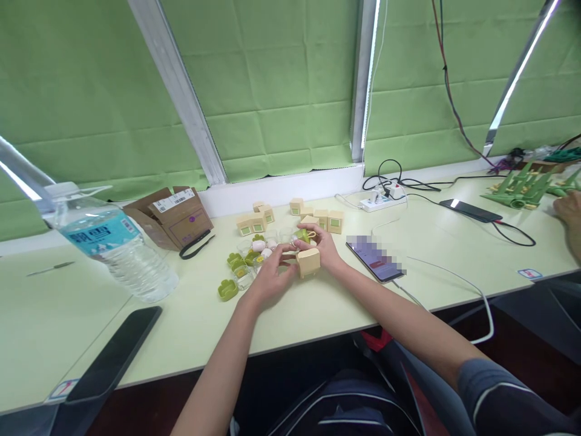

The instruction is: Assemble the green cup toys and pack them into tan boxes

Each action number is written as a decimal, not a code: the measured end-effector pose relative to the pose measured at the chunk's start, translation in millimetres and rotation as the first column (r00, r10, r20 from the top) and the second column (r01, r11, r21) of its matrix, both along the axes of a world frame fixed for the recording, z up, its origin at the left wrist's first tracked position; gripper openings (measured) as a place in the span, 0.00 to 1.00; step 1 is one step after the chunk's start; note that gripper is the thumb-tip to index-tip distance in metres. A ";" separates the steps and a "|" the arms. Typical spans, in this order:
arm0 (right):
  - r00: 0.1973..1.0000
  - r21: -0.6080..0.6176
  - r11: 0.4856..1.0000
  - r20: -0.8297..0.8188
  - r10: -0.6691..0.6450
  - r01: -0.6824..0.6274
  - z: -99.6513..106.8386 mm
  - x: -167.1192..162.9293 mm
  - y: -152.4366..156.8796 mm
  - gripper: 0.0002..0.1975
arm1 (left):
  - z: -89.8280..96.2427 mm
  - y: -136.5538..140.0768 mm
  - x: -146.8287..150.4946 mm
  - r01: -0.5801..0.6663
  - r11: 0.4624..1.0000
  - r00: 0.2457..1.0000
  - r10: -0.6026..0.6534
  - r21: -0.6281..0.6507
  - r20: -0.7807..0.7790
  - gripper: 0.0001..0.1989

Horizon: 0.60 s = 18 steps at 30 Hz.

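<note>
My left hand [272,272] is curled at the left side of a cream box-shaped piece [308,264], its thumb and fingertips against it. My right hand [325,247] is bent behind that piece and pinches a small green piece [303,235] with a yellowish loop. The tips of my left index finger come close to the green piece; whether they touch it I cannot tell. Left of my hands lie green flower-shaped cups [227,289], clear cups [244,277] and small pale pink pieces [258,246]. Behind them stand several more cream boxes [335,221] with green-framed windows.
A large water bottle [113,242] and an opened cardboard box [170,218] stand at left, with a black phone [115,351] in front. To the right are a lit phone [374,259], a power strip [382,201], cables, another phone [471,211], green parts [517,191] and another person's hand [569,212].
</note>
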State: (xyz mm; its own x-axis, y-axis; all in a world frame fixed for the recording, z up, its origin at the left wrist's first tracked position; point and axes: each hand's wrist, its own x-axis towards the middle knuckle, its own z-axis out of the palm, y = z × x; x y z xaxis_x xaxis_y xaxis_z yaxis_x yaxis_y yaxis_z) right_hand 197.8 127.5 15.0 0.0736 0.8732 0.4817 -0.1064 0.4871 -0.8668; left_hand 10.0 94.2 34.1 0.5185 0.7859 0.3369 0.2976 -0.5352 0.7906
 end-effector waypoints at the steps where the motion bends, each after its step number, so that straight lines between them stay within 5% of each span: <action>1: 1.000 0.004 1.000 0.008 -0.004 0.004 -0.1 -0.3 -0.4 0.27 | 0.1 0.4 -0.7 0.018 1.000 1.000 -0.018 0.014 -0.005 0.20; 9: 0.988 0.072 0.993 0.118 -0.101 0.093 -4.0 -0.3 3.1 0.23 | 0.0 0.0 -1.1 0.065 0.985 0.991 -0.046 0.157 -0.122 0.21; 18: 0.996 0.029 0.999 0.071 -0.045 0.043 0.7 1.8 -1.2 0.26 | 1.3 -1.8 0.3 0.055 0.990 0.992 -0.040 0.129 -0.117 0.17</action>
